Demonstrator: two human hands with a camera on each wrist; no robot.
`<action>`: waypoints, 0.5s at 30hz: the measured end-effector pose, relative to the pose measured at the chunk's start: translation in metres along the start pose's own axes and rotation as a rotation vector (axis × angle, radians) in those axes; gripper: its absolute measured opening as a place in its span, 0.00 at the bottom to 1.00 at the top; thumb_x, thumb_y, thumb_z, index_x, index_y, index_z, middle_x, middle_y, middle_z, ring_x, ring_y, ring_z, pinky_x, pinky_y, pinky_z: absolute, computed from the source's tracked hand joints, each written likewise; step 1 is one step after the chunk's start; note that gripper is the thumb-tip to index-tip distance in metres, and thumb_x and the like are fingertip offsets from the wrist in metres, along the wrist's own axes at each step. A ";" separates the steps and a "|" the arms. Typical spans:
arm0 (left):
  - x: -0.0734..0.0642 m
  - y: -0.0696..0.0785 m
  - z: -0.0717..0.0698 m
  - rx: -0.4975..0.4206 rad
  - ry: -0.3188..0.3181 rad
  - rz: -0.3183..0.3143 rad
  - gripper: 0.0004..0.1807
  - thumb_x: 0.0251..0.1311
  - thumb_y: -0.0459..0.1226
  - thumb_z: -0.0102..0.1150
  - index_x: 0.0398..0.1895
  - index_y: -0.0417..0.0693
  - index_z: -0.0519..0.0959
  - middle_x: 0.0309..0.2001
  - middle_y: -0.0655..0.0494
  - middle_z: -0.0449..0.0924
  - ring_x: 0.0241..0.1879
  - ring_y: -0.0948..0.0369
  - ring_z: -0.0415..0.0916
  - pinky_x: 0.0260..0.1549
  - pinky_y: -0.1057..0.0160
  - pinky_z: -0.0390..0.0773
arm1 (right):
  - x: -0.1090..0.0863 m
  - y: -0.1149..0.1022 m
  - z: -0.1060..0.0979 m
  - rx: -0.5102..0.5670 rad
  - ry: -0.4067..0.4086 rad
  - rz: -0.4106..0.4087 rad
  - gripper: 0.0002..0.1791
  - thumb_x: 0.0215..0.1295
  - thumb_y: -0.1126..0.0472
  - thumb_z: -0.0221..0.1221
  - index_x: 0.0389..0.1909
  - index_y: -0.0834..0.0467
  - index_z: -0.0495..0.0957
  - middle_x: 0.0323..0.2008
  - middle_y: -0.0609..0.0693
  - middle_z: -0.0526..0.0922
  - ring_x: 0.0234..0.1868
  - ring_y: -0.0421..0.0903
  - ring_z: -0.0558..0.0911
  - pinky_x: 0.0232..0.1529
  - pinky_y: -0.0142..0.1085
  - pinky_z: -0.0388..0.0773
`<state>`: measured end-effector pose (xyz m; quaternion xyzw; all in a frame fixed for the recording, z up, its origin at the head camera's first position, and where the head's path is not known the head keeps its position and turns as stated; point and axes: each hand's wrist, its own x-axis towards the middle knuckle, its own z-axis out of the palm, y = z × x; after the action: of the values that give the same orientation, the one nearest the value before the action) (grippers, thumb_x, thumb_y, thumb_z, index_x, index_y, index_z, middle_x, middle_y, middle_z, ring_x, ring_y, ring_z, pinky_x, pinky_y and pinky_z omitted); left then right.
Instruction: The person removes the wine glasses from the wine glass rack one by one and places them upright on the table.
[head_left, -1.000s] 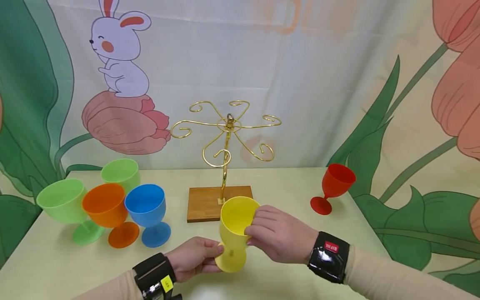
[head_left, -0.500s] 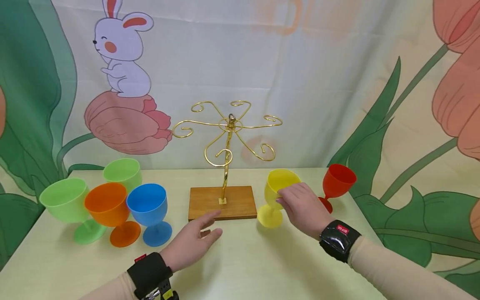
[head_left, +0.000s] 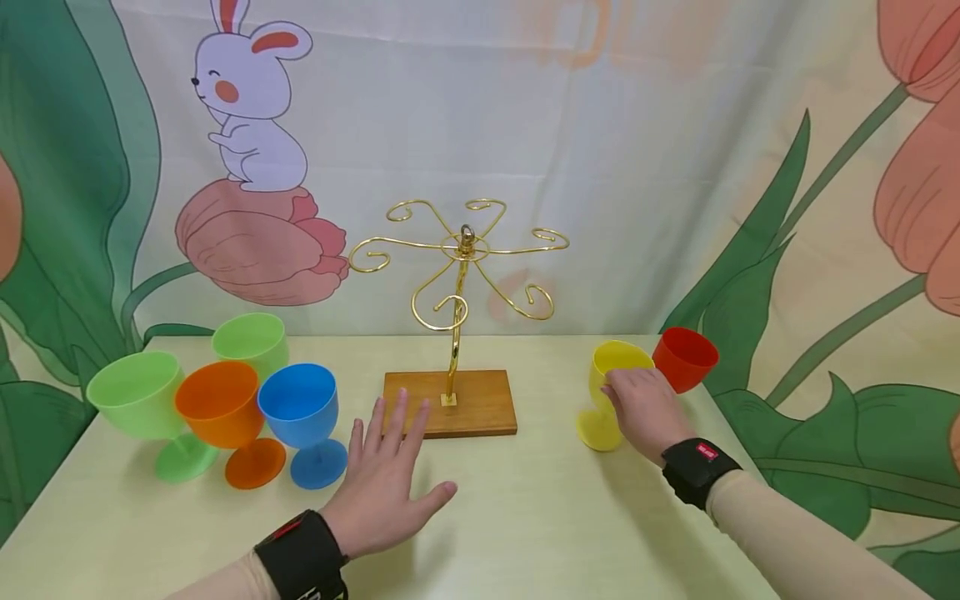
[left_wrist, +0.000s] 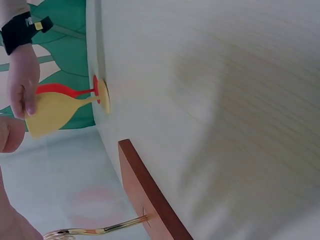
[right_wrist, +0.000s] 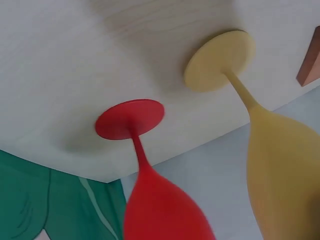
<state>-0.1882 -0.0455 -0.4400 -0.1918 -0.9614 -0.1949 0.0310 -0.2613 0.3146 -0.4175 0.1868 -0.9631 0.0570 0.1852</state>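
My right hand (head_left: 651, 410) holds a yellow goblet (head_left: 598, 430) by the side of its bowl near the rim. It stands upright at the right of the table, just left of a red goblet (head_left: 686, 358) whose foot is hidden behind my hand. In the right wrist view the yellow goblet's foot (right_wrist: 220, 61) is at the tabletop, beside the red goblet's foot (right_wrist: 129, 120). My left hand (head_left: 384, 493) is held over the table with fingers spread, holding nothing. Its fingertips overlap the wooden base (head_left: 480, 404) of a gold stand in the head view.
The gold stand (head_left: 457, 333) has several curled arms spreading at the top. On the left are a blue goblet (head_left: 300, 408), an orange goblet (head_left: 219, 406) and two green goblets, one in front (head_left: 137, 396) and one behind (head_left: 258, 342). A printed cloth (head_left: 600, 167) hangs behind the table.
The yellow goblet has moved from the front middle to the right, close to the red one, in my right hand. My left hand has let go of its foot and spread its fingers.
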 end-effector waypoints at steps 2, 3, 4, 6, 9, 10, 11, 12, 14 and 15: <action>0.000 -0.002 0.001 0.024 -0.009 -0.007 0.56 0.54 0.72 0.41 0.77 0.52 0.38 0.77 0.46 0.27 0.71 0.43 0.18 0.65 0.28 0.32 | -0.002 0.004 -0.001 -0.004 -0.004 0.015 0.08 0.60 0.62 0.63 0.30 0.57 0.71 0.20 0.48 0.73 0.29 0.49 0.73 0.42 0.46 0.75; 0.000 -0.003 0.002 0.032 -0.012 -0.010 0.57 0.53 0.73 0.41 0.77 0.51 0.38 0.77 0.46 0.27 0.70 0.44 0.18 0.65 0.28 0.32 | -0.002 0.005 -0.001 -0.002 -0.004 0.023 0.08 0.60 0.62 0.63 0.30 0.57 0.72 0.20 0.48 0.73 0.29 0.49 0.73 0.41 0.46 0.75; 0.000 -0.004 0.003 0.044 -0.015 -0.011 0.57 0.53 0.74 0.40 0.77 0.51 0.38 0.77 0.45 0.28 0.70 0.44 0.18 0.65 0.28 0.32 | -0.004 0.007 -0.002 -0.002 -0.005 0.034 0.08 0.61 0.62 0.63 0.29 0.57 0.72 0.20 0.49 0.73 0.28 0.50 0.72 0.41 0.46 0.75; 0.001 -0.005 0.003 0.061 -0.023 -0.017 0.58 0.52 0.74 0.39 0.77 0.50 0.38 0.77 0.45 0.28 0.70 0.43 0.18 0.65 0.28 0.32 | -0.006 0.010 -0.003 0.002 -0.008 0.060 0.09 0.61 0.62 0.63 0.29 0.57 0.71 0.20 0.50 0.73 0.27 0.50 0.71 0.40 0.46 0.75; 0.003 -0.007 0.003 0.079 -0.033 -0.025 0.59 0.51 0.75 0.39 0.77 0.50 0.39 0.77 0.44 0.28 0.70 0.43 0.19 0.64 0.28 0.32 | -0.010 0.012 -0.004 0.011 -0.020 0.102 0.09 0.61 0.61 0.63 0.30 0.58 0.71 0.21 0.51 0.73 0.28 0.51 0.71 0.40 0.47 0.75; 0.004 -0.006 0.002 0.084 -0.037 -0.027 0.59 0.51 0.75 0.39 0.77 0.49 0.39 0.76 0.44 0.28 0.70 0.42 0.19 0.64 0.28 0.32 | -0.011 0.012 -0.004 0.010 -0.021 0.111 0.09 0.61 0.61 0.63 0.31 0.58 0.71 0.22 0.51 0.73 0.28 0.51 0.70 0.41 0.47 0.75; 0.004 -0.006 0.002 0.087 -0.041 -0.028 0.59 0.50 0.75 0.39 0.77 0.49 0.39 0.76 0.44 0.28 0.70 0.42 0.19 0.64 0.28 0.32 | -0.012 0.012 -0.004 0.010 -0.019 0.117 0.09 0.61 0.61 0.63 0.31 0.58 0.71 0.22 0.52 0.73 0.28 0.51 0.70 0.41 0.47 0.75; 0.005 -0.006 0.001 0.090 -0.042 -0.029 0.60 0.50 0.75 0.39 0.77 0.49 0.39 0.76 0.43 0.29 0.70 0.42 0.19 0.64 0.28 0.32 | -0.012 0.013 -0.004 0.008 -0.017 0.117 0.09 0.61 0.60 0.62 0.32 0.59 0.71 0.22 0.52 0.73 0.28 0.51 0.70 0.40 0.47 0.75; 0.005 -0.006 0.000 0.095 -0.052 -0.033 0.60 0.50 0.76 0.39 0.77 0.49 0.39 0.76 0.43 0.29 0.70 0.42 0.19 0.64 0.28 0.32 | -0.012 0.013 -0.003 0.012 -0.004 0.121 0.09 0.63 0.60 0.61 0.35 0.60 0.72 0.24 0.53 0.75 0.30 0.52 0.71 0.43 0.48 0.75; 0.006 -0.006 0.000 0.097 -0.062 -0.037 0.60 0.50 0.76 0.40 0.77 0.49 0.39 0.76 0.43 0.30 0.70 0.42 0.20 0.64 0.28 0.31 | -0.012 0.013 -0.003 0.009 0.017 0.121 0.09 0.64 0.59 0.60 0.37 0.61 0.73 0.27 0.54 0.76 0.32 0.53 0.72 0.45 0.50 0.75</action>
<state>-0.1958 -0.0492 -0.4415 -0.1783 -0.9736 -0.1425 0.0069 -0.2549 0.3309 -0.4199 0.1287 -0.9708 0.0739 0.1886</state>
